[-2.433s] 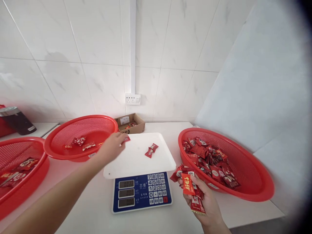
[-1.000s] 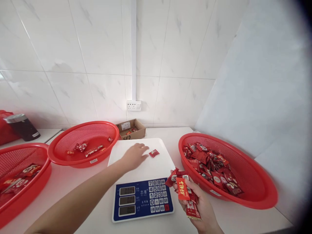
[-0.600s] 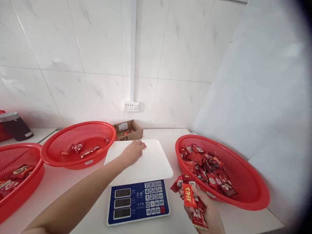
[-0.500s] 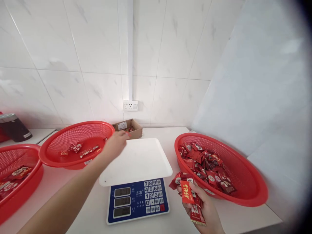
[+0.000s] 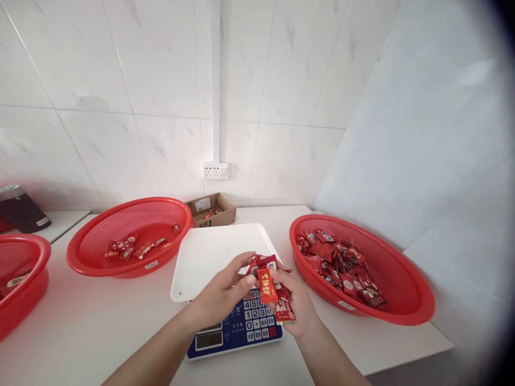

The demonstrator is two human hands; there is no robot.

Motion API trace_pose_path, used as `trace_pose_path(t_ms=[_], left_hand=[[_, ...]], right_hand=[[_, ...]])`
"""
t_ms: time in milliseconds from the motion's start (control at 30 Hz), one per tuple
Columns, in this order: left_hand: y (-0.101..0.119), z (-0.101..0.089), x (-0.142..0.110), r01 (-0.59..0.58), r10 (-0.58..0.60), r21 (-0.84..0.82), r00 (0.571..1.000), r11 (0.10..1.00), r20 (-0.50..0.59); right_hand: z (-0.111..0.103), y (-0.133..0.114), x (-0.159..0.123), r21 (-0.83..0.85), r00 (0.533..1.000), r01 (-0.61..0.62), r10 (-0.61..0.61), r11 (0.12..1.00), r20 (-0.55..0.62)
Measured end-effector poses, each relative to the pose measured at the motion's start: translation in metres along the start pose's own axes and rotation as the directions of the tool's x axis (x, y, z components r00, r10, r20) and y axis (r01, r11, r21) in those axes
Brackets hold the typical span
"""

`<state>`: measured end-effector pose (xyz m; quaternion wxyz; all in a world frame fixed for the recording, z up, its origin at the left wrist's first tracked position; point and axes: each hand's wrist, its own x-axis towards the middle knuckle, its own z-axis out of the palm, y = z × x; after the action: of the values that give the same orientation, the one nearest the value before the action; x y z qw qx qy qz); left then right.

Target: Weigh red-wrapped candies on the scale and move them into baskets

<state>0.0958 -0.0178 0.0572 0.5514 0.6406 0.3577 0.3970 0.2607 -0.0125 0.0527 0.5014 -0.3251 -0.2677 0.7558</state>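
My right hand grips a bunch of red candy packets above the blue keypad of a digital scale. One brighter orange-red packet with yellow lettering faces me at the front of the bunch. My left hand is open, with its fingers at the left edge of the bunch. Both hands hide part of the scale's keypad and displays. No packet lies on the scale's white weighing plate.
A red mesh basket full of packets stands to the right, and another with a few packets to the left. A third red basket sits at the far left. Behind stand a cardboard box and a wall socket.
My left hand has come back from the left basket to the bunch. My right hand has moved left over the scale. The single packet earlier on the plate is gone.
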Motion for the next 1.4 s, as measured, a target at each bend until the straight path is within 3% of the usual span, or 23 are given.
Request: trace_pose_path(t_ms=[100,200,333,433,533,733,833,967,1033,1100,1233,1333,1400], left_hand=[[0.002,0.005,0.000,0.033,-0.032,-0.035,0.999,0.999,0.027],[0.003,-0.005,0.002,0.082,-0.082,-0.027,0.997,0.996,-0.015],[-0.002,-0.022,0.007,0.145,-0.148,-0.031,0.975,0.989,-0.167],[-0.013,-0.037,0.009,0.188,-0.090,0.261,0.934,0.947,-0.347],[-0.024,-0.050,0.008,0.231,0.021,0.541,0.908,0.809,-0.419],[-0.038,-0.064,-0.005,0.294,0.104,0.674,0.869,0.678,-0.484],[-0.043,-0.071,-0.016,0.272,0.284,0.729,0.792,0.628,-0.540],[-0.048,-0.083,-0.031,0.160,0.558,0.764,0.593,0.625,-0.580],[-0.050,-0.089,-0.037,0.163,0.599,0.743,0.493,0.648,-0.631],[-0.052,-0.092,-0.040,0.183,0.588,0.704,0.430,0.686,-0.685],[-0.057,-0.095,-0.042,0.197,0.574,0.680,0.402,0.707,-0.713],[-0.060,-0.094,-0.041,0.192,0.591,0.702,0.415,0.686,-0.691],[-0.061,-0.094,-0.039,0.187,0.600,0.712,0.421,0.677,-0.680]], right_hand=[[0.005,0.005,0.003,-0.062,0.999,0.029,-0.027,0.998,0.036],[0.007,0.006,0.007,-0.136,0.997,0.056,-0.049,0.989,0.051],[0.009,0.003,0.019,-0.238,0.995,0.102,-0.097,0.966,0.035],[0.012,0.000,0.034,-0.348,0.992,0.123,-0.122,0.930,0.023],[0.015,-0.001,0.053,-0.449,0.990,0.135,-0.137,0.883,0.027],[0.013,-0.002,0.083,-0.545,0.984,0.159,-0.178,0.823,0.018],[0.009,-0.007,0.088,-0.568,0.992,0.120,-0.115,0.814,0.045],[0.005,-0.012,0.092,-0.601,0.998,0.050,-0.018,0.797,0.060],[0.005,-0.014,0.094,-0.631,0.997,0.051,-0.008,0.774,0.071],[0.005,-0.014,0.096,-0.679,0.995,0.092,-0.033,0.728,0.099],[0.004,-0.013,0.100,-0.771,0.985,0.170,-0.129,0.614,0.114],[0.004,-0.013,0.101,-0.752,0.987,0.163,-0.114,0.639,0.117],[0.004,-0.014,0.103,-0.774,0.982,0.186,-0.091,0.605,0.165]])
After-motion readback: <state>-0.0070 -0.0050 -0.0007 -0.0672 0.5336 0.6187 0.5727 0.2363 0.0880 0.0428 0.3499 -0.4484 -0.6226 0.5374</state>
